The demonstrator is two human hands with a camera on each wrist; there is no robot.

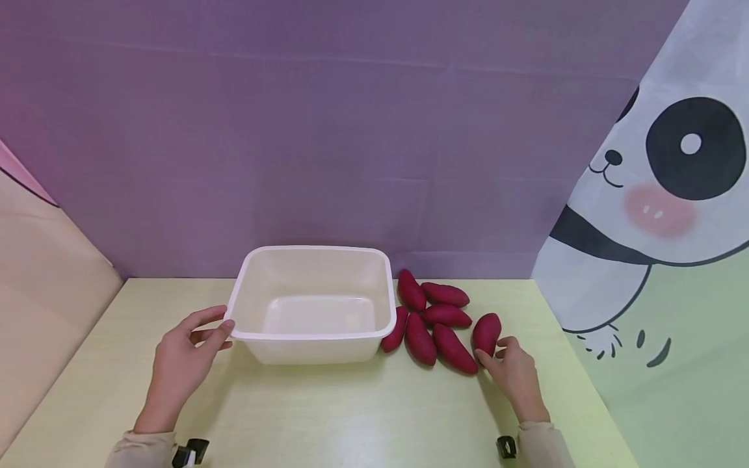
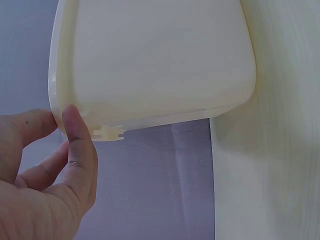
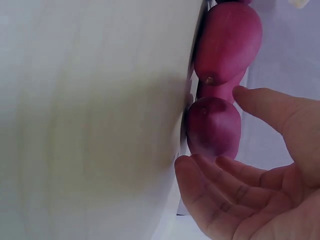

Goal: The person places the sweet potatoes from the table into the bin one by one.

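A white plastic basin (image 1: pixel 316 351) stands on the table, its bare inner floor in sight. My left hand (image 1: pixel 186 361) pinches its left rim between thumb and fingers; the left wrist view shows that hand (image 2: pixel 45 175) at the basin's corner (image 2: pixel 160 60). On the right, one purple-red sweet potato (image 1: pixel 486 331) lies a little apart from the others. My right hand (image 1: pixel 515 372) is at its near end. In the right wrist view, thumb and loosely bent fingers flank the sweet potato (image 3: pixel 214 127) without visibly closing round it; firm contact is hard to make out.
Several more sweet potatoes (image 1: pixel 446 316) lie clustered beside the basin's right wall, one partly hidden by it. Behind the pale table (image 1: pixel 351 416) hangs a purple cloth (image 1: pixel 328 143). A panda-print cloth (image 1: pixel 661 214) covers the right side.
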